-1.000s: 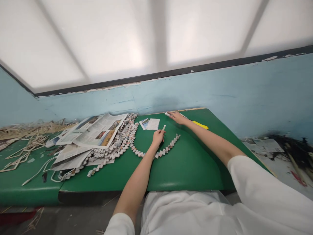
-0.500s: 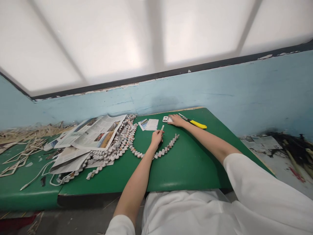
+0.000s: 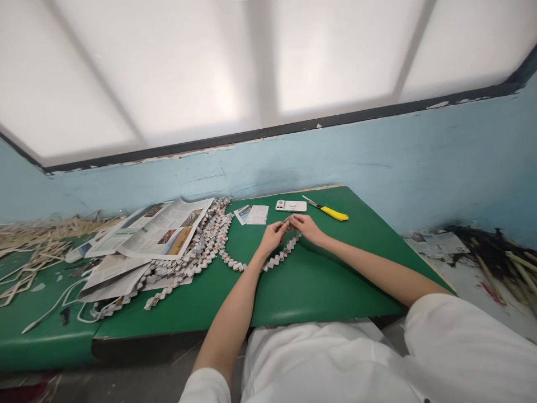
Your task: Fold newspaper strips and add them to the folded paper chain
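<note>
My left hand (image 3: 272, 238) and my right hand (image 3: 307, 227) meet fingertip to fingertip above the green table. Pinched between them is a small folded paper strip (image 3: 288, 223), mostly covered by the fingers. A zigzag chain of folded paper (image 3: 277, 261) curves over the tabletop just below the hands, its right end close under my right hand. Behind the hands lies a white phone (image 3: 291, 206), back side up. Small cut paper pieces (image 3: 257, 215) rest to its left, and a yellow-handled knife (image 3: 334, 213) to its right.
Newspaper sheets (image 3: 168, 229) cover part of a heap of folded paper chains (image 3: 210, 240) on the left. Further left are a white cable (image 3: 50, 310) and thin wooden strips (image 3: 29, 263). The blue wall (image 3: 327, 154) rises behind the green table (image 3: 319, 285).
My right hand has left the phone and come back to join my left hand at the paper strip. My left hand has shifted slightly right. The view has turned a little.
</note>
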The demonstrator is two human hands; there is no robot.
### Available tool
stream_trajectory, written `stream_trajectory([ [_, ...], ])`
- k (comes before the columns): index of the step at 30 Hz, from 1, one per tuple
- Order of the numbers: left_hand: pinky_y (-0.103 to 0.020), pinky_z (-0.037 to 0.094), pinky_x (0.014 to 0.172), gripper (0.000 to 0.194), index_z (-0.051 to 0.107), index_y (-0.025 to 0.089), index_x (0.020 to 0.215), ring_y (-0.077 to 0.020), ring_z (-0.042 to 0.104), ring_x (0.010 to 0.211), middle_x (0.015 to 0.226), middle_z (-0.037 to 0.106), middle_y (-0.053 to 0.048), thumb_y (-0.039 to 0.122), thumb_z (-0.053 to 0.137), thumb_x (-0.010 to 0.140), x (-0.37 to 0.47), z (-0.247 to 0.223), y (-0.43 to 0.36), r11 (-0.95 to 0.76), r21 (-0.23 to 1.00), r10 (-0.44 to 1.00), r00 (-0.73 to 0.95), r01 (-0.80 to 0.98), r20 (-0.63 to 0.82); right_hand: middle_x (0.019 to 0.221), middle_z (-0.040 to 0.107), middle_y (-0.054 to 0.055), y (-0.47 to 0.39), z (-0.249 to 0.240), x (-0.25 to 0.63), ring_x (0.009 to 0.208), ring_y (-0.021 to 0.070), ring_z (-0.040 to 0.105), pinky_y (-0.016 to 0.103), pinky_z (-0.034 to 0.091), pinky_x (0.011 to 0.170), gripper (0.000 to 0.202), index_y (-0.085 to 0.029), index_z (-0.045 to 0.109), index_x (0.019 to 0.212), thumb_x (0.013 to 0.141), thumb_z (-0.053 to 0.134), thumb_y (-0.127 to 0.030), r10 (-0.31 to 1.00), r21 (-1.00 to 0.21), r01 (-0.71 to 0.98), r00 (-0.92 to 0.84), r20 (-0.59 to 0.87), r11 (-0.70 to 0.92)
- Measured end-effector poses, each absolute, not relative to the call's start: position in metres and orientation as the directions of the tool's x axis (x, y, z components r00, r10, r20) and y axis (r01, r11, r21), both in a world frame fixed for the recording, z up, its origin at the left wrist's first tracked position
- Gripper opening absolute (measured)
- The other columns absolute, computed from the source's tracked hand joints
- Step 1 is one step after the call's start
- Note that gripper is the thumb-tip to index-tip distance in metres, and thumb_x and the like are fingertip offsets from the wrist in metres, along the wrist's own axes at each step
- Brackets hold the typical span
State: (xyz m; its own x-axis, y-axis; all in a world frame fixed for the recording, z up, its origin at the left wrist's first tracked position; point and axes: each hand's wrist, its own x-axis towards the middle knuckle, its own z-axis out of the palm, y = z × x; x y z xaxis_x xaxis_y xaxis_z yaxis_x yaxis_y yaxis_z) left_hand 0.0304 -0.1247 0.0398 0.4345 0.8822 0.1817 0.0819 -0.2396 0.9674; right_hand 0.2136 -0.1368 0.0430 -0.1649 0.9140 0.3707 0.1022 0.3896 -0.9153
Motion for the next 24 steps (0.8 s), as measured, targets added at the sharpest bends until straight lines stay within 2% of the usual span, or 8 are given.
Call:
stream_trajectory([
  [2,-0.023,0.034,0.049,0.049,0.067,0.015,0.086,-0.0106,0.044,0.047,0.057,0.05,0.003,0.063,0.058,0.091,0.034,0.046,-0.134,-0.329,0.929,0.842,0.5,0.172,0.206,0.064,0.058,-0.002,-0.155,0.038,0.212,0.058,0.0147,0.047,0.027,0.037,0.058,0.041,-0.02,0.071,0.082,0.091,0.065,-0.059,0.934,-0.931,0.075,-0.051,0.354,0.357],
  [4,-0.023,0.034,0.051,0.05,0.069,0.015,0.088,-0.0112,0.044,0.049,0.058,0.052,0.002,0.062,0.054,0.094,0.036,0.05,-0.142,-0.379,0.895,0.822,0.53,0.237,0.208,0.057,0.052,-0.002,-0.161,0.033,0.214,0.055,0.0137,0.043,0.028,0.035,0.056,0.047,-0.02,0.064,0.066,0.089,0.067,-0.061,0.934,-0.935,0.059,0.058,0.352,0.349],
  [10,-0.023,0.032,0.05,0.047,0.066,0.018,0.083,-0.0125,0.044,0.05,0.055,0.049,0.003,0.059,0.048,0.097,0.039,0.05,-0.143,-0.382,0.865,0.853,0.484,0.324,0.195,0.058,0.053,-0.002,-0.147,0.022,0.22,0.054,0.0142,0.044,0.028,0.038,0.053,0.046,-0.021,0.069,0.071,0.085,0.07,-0.064,0.899,-0.926,-0.113,0.308,0.311,0.359],
  [14,-0.023,0.031,0.049,0.049,0.063,0.018,0.081,-0.0118,0.04,0.049,0.055,0.045,0.003,0.063,0.05,0.095,0.04,0.049,-0.142,-0.333,0.907,0.837,0.523,0.257,0.159,0.06,0.057,0.0,-0.153,0.019,0.21,0.055,0.0152,0.047,0.029,0.041,0.054,0.043,-0.02,0.074,0.079,0.083,0.072,-0.063,0.934,-0.936,-0.155,0.219,0.281,0.317],
  [17,-0.023,0.03,0.048,0.052,0.061,0.017,0.08,-0.0106,0.037,0.048,0.055,0.043,0.004,0.067,0.053,0.092,0.041,0.048,-0.144,-0.27,0.945,0.827,0.547,0.186,0.129,0.06,0.06,0.001,-0.16,0.019,0.203,0.057,0.0165,0.051,0.03,0.042,0.055,0.045,-0.019,0.075,0.077,0.081,0.073,-0.064,0.951,-0.944,-0.146,0.141,0.276,0.296],
  [24,-0.024,0.031,0.048,0.055,0.063,0.017,0.08,-0.0106,0.038,0.045,0.051,0.044,0.003,0.068,0.05,0.093,0.04,0.045,-0.139,-0.233,0.959,0.819,0.564,0.16,0.105,0.058,0.056,0.0,-0.151,0.017,0.21,0.052,0.0129,0.043,0.028,0.035,0.05,0.048,-0.018,0.075,0.074,0.08,0.074,-0.065,0.946,-0.946,-0.15,0.195,0.258,0.288],
])
